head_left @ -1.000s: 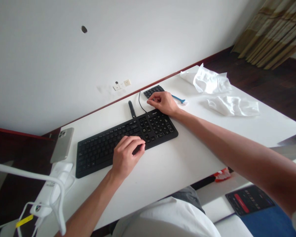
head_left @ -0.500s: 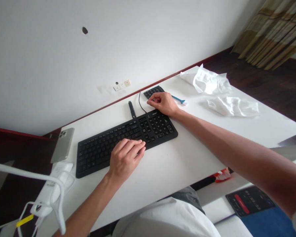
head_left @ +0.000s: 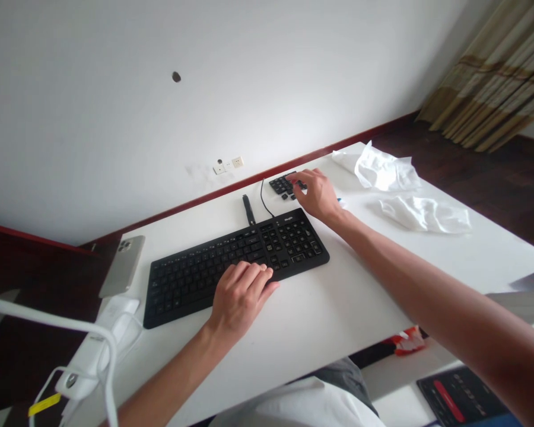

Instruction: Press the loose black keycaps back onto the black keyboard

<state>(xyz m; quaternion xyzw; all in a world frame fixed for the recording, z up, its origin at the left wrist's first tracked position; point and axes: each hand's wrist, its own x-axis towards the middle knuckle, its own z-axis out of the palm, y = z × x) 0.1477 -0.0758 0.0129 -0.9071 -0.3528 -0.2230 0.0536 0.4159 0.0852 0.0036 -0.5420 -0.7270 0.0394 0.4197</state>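
Note:
A black keyboard (head_left: 204, 270) with a number pad lies slantwise on the white desk. Over its front edge my left hand (head_left: 240, 296) is curled, fingers together on top and the thumb at the near side, gripping it. Beyond the number pad, my right hand (head_left: 318, 194) reaches over a block of black keycaps (head_left: 279, 185). Its index finger is stretched out and its thumb stands apart, with nothing visible between them. The hand covers part of the block, and two keycaps (head_left: 288, 197) sit slightly off from the others.
A slim black object (head_left: 248, 209) and the keyboard's cable (head_left: 263, 198) lie behind the keyboard. Crumpled clear plastic (head_left: 387, 169) lies at the far right. On the left are a phone (head_left: 122, 267), a white power strip (head_left: 91, 356) and a thick white cable (head_left: 48, 317).
My right hand has moved from the keyboard's top right corner up to the keycap block, and its fingers have opened. My left hand stays on the keyboard. The view has shifted slightly.

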